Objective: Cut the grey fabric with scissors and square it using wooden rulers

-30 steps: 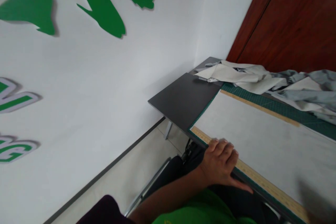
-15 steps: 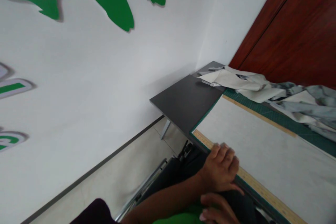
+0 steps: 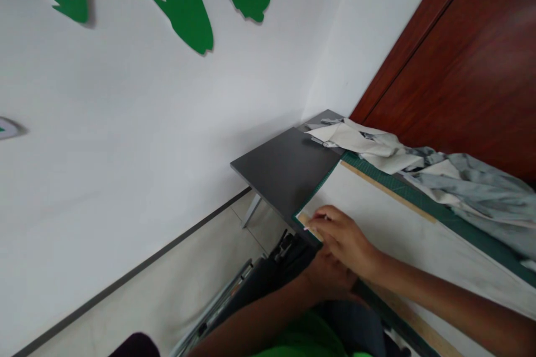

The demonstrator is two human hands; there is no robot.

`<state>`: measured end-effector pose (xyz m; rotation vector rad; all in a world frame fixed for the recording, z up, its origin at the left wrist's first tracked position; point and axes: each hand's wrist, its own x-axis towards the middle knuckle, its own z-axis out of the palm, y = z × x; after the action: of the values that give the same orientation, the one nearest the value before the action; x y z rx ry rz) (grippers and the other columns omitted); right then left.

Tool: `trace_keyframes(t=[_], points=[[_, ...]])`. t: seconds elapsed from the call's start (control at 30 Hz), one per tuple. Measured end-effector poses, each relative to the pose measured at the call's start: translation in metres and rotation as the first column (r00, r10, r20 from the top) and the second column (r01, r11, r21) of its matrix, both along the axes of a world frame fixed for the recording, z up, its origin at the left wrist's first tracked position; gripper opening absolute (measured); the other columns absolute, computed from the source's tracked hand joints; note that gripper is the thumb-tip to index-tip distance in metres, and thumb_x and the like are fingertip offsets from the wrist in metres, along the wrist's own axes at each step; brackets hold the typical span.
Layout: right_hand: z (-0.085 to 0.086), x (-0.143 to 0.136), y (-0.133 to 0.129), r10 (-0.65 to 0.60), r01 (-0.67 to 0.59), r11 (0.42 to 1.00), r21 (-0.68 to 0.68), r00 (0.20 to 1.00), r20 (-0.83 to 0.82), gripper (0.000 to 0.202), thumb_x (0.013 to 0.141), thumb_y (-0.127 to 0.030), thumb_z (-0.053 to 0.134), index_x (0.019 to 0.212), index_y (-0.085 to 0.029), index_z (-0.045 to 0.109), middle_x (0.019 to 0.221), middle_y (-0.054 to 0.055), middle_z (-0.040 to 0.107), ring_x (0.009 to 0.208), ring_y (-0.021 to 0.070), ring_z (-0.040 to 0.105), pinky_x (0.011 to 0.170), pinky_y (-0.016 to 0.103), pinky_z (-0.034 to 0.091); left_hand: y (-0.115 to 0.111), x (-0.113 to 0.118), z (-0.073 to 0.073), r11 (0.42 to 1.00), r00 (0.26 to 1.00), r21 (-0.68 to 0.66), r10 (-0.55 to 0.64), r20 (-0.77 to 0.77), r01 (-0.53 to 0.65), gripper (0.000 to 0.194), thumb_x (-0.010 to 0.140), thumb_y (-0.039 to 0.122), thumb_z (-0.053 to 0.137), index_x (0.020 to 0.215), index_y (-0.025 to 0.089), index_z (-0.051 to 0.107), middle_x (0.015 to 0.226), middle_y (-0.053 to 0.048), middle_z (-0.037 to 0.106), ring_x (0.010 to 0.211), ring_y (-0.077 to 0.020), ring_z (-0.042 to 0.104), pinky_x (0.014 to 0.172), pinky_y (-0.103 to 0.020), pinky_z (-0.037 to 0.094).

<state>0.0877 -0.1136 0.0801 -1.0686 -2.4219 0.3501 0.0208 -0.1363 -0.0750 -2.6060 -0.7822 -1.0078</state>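
Both hands are at the near left corner of the white sheet [image 3: 372, 201], which lies on the green mat [image 3: 454, 221] over the dark table [image 3: 285, 164]. The near ruler [image 3: 412, 319] runs along the sheet's near edge; the far ruler [image 3: 387, 191] lies along the opposite side. The right hand [image 3: 341, 237] is over the near ruler's left end, its fingers drawn together in a narrow pinch; a pale speck shows at the tips, but whether it is a held tool or a nail cannot be determined. The left hand [image 3: 330, 276], largely hidden beneath the right, sits beside the ruler's middle stretch; its finger position cannot be confirmed. In this inspector's judgement, the step in hand is close work along the ruler's edge, and the next move calls for a steady ruler and a flat sheet.
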Motion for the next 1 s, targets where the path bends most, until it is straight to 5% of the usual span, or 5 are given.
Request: trace_keyframes(t=[0.13, 0.4, 1.0], points=[[-0.008, -0.002, 0.037, -0.010, 0.000, 0.998, 0.059, 0.985, 0.172, 0.041, 0.093, -0.002, 0.050, 0.111, -0.025, 0.078, 0.108, 0.007, 0.071, 0.099, 0.0197, 0.066, 0.090, 0.033, 0.053, -0.003, -0.005, -0.003, 0.996, 0.997, 0.042, -0.079, 0.021, 0.078, 0.099, 0.085, 0.099, 0.034, 0.120, 0.016, 0.075, 0.121, -0.015, 0.075, 0.113, -0.0314, 0.068, 0.102, -0.047, 0.048], [-0.017, -0.008, 0.049, 0.045, -0.077, 0.994, 0.071, 0.923, 0.381, 0.031, 0.094, -0.007, 0.061, 0.115, -0.022, 0.077, 0.109, 0.009, 0.069, 0.099, 0.0233, 0.060, 0.090, 0.038, 0.044, -0.006, -0.008, 0.001, 0.997, 0.997, -0.014, -0.072, -0.038, 0.072, 0.100, 0.084, 0.099, 0.035, 0.124, 0.016, 0.072, 0.124, -0.016, 0.072, 0.113, -0.0300, 0.065, 0.101, -0.044, 0.044], [-0.026, -0.004, 0.061, 0.124, -0.132, 0.991, 0.001, 0.932, 0.340, 0.031, 0.093, -0.005, 0.055, 0.109, -0.022, 0.075, 0.108, 0.006, 0.067, 0.098, 0.0198, 0.060, 0.090, 0.033, 0.043, -0.005, -0.007, 0.000, 0.993, 0.997, 0.115, -0.048, 0.053, 0.041, 0.102, 0.085, 0.099, 0.031, 0.124, 0.016, 0.075, 0.125, -0.017, 0.072, 0.115, -0.0332, 0.063, 0.112, -0.055, 0.037]])
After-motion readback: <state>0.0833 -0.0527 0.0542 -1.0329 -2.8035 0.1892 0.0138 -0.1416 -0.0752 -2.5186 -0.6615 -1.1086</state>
